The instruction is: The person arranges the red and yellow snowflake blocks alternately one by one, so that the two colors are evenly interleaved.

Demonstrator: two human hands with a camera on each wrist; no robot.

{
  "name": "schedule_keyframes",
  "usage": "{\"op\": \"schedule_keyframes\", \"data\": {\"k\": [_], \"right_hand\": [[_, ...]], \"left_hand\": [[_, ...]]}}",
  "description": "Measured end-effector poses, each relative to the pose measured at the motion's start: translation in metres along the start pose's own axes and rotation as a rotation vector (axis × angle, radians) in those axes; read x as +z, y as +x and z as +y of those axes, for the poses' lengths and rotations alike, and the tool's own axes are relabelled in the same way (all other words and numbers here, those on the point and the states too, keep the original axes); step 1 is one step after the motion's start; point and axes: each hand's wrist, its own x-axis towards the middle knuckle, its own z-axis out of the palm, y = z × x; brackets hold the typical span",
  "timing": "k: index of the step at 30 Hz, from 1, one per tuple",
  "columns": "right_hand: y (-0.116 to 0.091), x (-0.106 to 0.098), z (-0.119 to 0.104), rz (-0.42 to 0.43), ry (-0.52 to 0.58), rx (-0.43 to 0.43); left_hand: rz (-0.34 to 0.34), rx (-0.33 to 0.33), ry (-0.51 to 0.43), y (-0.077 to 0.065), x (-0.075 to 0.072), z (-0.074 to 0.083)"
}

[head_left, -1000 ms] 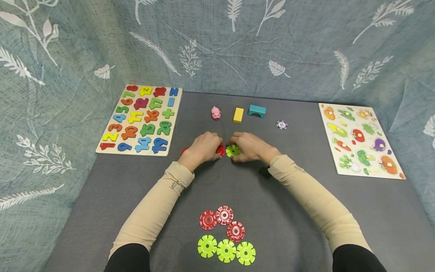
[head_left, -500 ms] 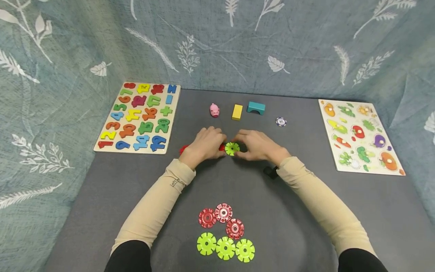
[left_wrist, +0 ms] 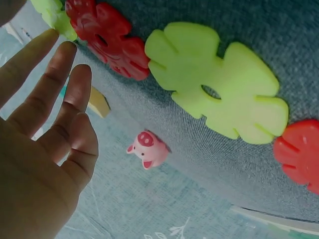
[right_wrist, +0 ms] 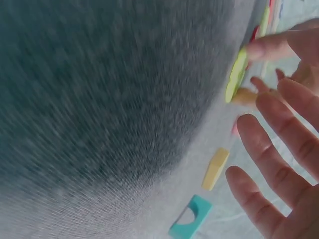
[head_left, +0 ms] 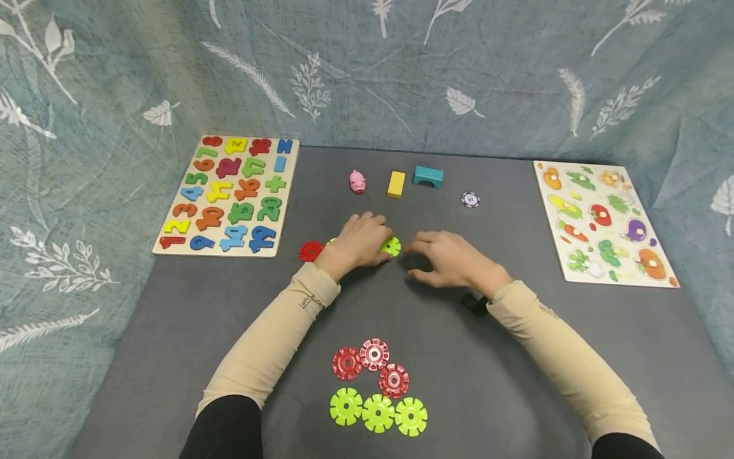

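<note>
My left hand (head_left: pixel 360 241) reaches over a row of red and green notched discs lying on the table. Its thumb and a fingertip pinch the edges of the end green disc (head_left: pixel 392 247). Under the palm, the left wrist view shows a red disc (left_wrist: pixel 107 40) and another green disc (left_wrist: pixel 214 84). A further red disc (head_left: pixel 311 250) lies at the row's left end, beside the wrist. Apart from the row, to its right, my right hand (head_left: pixel 453 259) hovers with fingers loosely bent and holds nothing.
Three red discs (head_left: pixel 394 380) and three green discs (head_left: pixel 378 413) lie nearer me. Behind the hands are a pink pig (head_left: pixel 357 182), yellow block (head_left: pixel 395 184), teal arch block (head_left: pixel 428 176) and poker chip (head_left: pixel 470 199). A number puzzle (head_left: pixel 275 248) lies left, a vegetable puzzle (head_left: pixel 579 271) right.
My right hand has let go of the end green disc and drawn back to the right. My left hand has shifted right, from the red disc to that green disc.
</note>
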Motion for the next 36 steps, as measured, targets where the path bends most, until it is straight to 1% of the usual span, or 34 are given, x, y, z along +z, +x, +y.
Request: {"op": "schedule_keyframes", "data": {"k": [4, 13, 19, 22, 25, 28, 33, 36], "right_hand": [[-0.009, 0.002, -0.01, 0.007, -0.017, -0.06], [-0.032, 0.015, -0.041, -0.022, -0.044, -0.252], [-0.052, 0.023, -0.069, -0.041, -0.009, -0.398], [-0.059, 0.029, -0.083, -0.04, 0.012, -0.452], [-0.064, 0.035, -0.095, -0.015, -0.006, -0.472], [-0.066, 0.04, -0.105, 0.004, -0.064, -0.466], [-0.067, 0.042, -0.116, -0.035, -0.161, -0.437], [-0.067, 0.042, -0.122, -0.052, -0.197, -0.417]], "left_hand": [[-0.007, -0.001, 0.018, 0.001, 0.0, 0.002], [-0.013, 0.006, 0.021, 0.002, 0.001, 0.003], [-0.016, 0.008, 0.018, 0.002, 0.002, 0.004], [-0.014, 0.006, 0.023, 0.001, 0.002, 0.003], [-0.009, 0.007, 0.027, 0.001, 0.001, 0.003], [-0.008, 0.011, 0.02, 0.001, 0.001, 0.003], [-0.007, 0.015, 0.009, 0.001, 0.001, 0.002], [-0.011, 0.016, 0.004, 0.001, 0.002, 0.002]]}}
